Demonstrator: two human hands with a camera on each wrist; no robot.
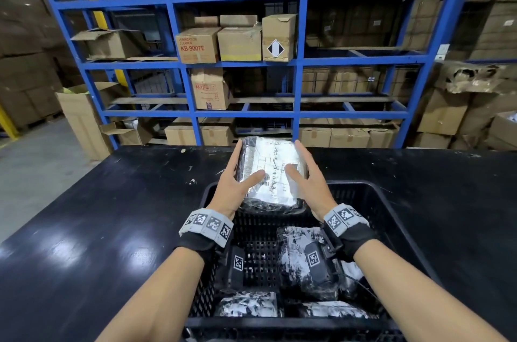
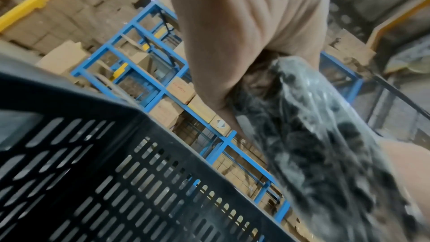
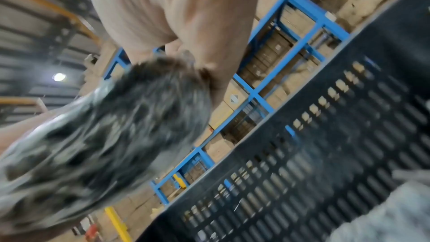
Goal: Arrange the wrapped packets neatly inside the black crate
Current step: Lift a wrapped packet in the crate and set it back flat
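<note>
I hold one wrapped packet (image 1: 268, 165), clear film over dark contents with a white label on top, over the far rim of the black crate (image 1: 391, 207). My left hand (image 1: 235, 173) grips its left side and my right hand (image 1: 305, 176) its right side, thumbs on top and fingers running along the edges. Three more wrapped packets lie inside the crate: one in the middle right (image 1: 296, 257) and two at the near end (image 1: 249, 304) (image 1: 333, 311). The left wrist view shows the held packet (image 2: 314, 135) beside the crate wall (image 2: 116, 172). The right wrist view shows the packet (image 3: 104, 135) blurred.
The crate stands on a black table (image 1: 112, 215) with scuffed paint. Behind the table rises a blue shelf rack (image 1: 299, 61) filled with cardboard boxes. More cartons are stacked at the right (image 1: 461, 112) and left (image 1: 81, 117). The crate's far left floor is bare mesh (image 1: 260, 235).
</note>
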